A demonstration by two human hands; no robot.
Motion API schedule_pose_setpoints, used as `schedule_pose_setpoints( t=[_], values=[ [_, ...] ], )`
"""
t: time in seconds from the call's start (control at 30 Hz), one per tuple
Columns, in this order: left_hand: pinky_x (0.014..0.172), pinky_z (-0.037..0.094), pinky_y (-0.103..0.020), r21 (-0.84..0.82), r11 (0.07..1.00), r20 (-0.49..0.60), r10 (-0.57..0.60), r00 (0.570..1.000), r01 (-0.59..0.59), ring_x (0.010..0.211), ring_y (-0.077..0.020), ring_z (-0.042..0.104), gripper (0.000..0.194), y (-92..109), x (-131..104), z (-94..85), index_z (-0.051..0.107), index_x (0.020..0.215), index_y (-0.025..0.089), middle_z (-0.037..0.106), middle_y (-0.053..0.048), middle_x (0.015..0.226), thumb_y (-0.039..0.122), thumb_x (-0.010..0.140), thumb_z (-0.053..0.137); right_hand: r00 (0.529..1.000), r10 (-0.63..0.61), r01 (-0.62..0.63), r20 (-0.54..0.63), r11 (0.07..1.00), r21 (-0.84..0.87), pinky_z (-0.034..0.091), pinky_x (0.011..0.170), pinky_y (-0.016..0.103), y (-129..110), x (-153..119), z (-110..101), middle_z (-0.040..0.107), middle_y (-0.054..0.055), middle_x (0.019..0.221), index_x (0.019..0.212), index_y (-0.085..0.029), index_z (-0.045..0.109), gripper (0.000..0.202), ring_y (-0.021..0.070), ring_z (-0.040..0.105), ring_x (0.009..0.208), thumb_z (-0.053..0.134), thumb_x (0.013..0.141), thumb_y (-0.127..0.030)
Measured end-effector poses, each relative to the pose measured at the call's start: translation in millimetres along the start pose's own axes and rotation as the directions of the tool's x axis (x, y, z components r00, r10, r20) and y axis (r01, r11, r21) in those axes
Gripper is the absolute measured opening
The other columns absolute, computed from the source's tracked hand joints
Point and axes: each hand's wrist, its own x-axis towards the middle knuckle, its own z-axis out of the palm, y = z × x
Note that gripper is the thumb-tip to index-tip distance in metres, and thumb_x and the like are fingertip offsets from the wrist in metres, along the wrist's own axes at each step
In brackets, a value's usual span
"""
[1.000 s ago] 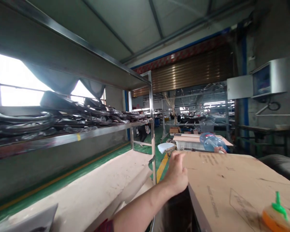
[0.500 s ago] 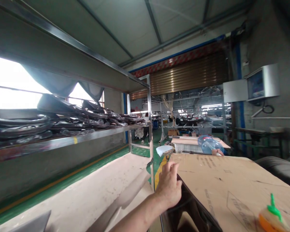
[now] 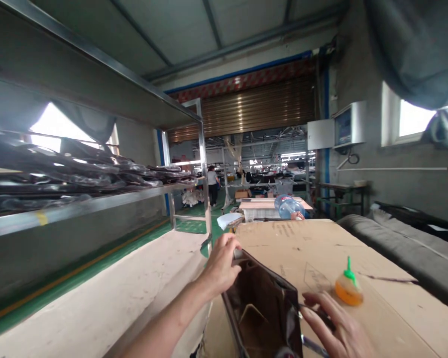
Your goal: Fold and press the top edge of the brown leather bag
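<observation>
Glue btl [image 3: 348, 288] beside hands' bag [image 3: 263, 308]

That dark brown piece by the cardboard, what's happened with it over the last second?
The left hand has pulled the dark brown piece up along the cardboard sheet edge, and the right hand has come in onto it. The orange bottle stays on the cardboard.

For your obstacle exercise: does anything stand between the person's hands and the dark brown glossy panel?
Nothing visible does. The left hand already grips the dark brown glossy panel at its far top corner, and the right hand rests at its right edge.
</observation>
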Motion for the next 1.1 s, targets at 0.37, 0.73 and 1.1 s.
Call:
schedule_pose_setpoints(
  t=[0.37, 0.73, 1.1],
  values=[
    [0.089, 0.043, -0.034, 0.041, 0.996, 0.111, 0.071, 0.991, -0.076, 0.102, -0.0219, 0.05, 0.025, -9.8, 30.1, 7.0, 0.061, 0.083, 0.018, 0.054, -0.004, 0.101, 0.005, 0.062, 0.063, 0.955, -0.215, 0.173, -0.203, 0.964, -0.203, 0.057, 0.07, 0.018, 9.1, 16.3, 19.7, 0.063, 0.004, 0.106, 0.112, -0.025, 0.056, 0.023, 0.0132, 0.067, 0.085, 0.05, 0.095, -0.04],
    [0.078, 0.042, -0.033, 0.133, 0.986, 0.12, 0.088, 0.989, -0.104, 0.093, -0.0209, 0.051, 0.008, -14.6, 36.4, 4.5, 0.067, 0.068, 0.019, 0.058, -0.002, 0.091, 0.012, 0.064, 0.065, 0.941, -0.29, 0.278, -0.177, 0.956, -0.09, 0.054, 0.088, 0.021, -20.0, 40.0, 29.5, 0.058, 0.003, 0.121, 0.126, -0.026, 0.047, 0.042, 0.0154, 0.061, 0.106, 0.061, 0.09, -0.042],
    [0.081, 0.04, -0.031, -0.073, 0.994, 0.065, 0.085, 0.994, -0.08, 0.09, -0.0161, 0.055, 0.014, -24.8, 39.9, 11.1, 0.054, 0.057, 0.016, 0.059, 0.0, 0.089, 0.005, 0.065, 0.056, 0.988, 0.156, -0.151, 0.004, 0.949, 0.276, 0.048, 0.088, 0.038, 8.1, 73.8, 35.8, 0.067, 0.004, 0.102, 0.113, -0.022, 0.059, 0.048, 0.0237, 0.06, 0.093, 0.065, 0.073, -0.048]
  ],
)
